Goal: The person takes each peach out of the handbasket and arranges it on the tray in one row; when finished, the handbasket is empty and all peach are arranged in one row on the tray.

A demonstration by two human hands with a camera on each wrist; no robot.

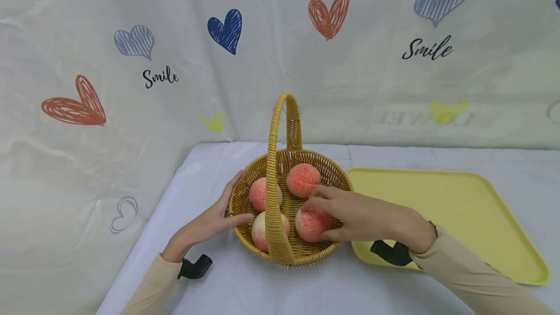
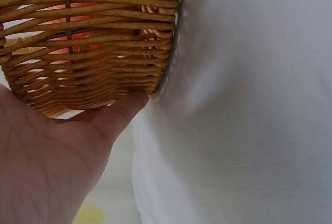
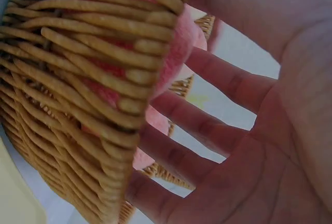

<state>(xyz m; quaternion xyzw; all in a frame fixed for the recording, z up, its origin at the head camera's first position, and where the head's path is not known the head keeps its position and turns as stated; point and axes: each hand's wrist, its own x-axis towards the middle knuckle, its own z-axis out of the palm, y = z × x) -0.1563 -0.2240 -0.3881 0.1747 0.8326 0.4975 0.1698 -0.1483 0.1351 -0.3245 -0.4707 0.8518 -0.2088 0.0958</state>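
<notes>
Behind the basket (image 1: 331, 171) on our white table (image 1: 328, 288) hangs a heart-printed curtain (image 1: 271, 67); at the basket's right lies a yellow tray (image 1: 420, 208). Inside its front right, our right grip (image 1: 356, 210) clamps 1 peach (image 1: 311, 226); our left grip (image 1: 214, 218) lies unclosed against its left side.

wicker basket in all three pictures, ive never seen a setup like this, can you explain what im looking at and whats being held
No machine here: these are a person's two bare hands. The wide picture comes from a camera on the person's head, looking forward and down; the two close-ups come from cameras on each wrist.

On the white surface stand the wicker basket, with four pinkish balls inside, and a yellow tray on the right.

The left hand rests against the basket's side. The right hand reaches in, its fingers and thumb around the near-right ball, which is inside the basket.
</notes>
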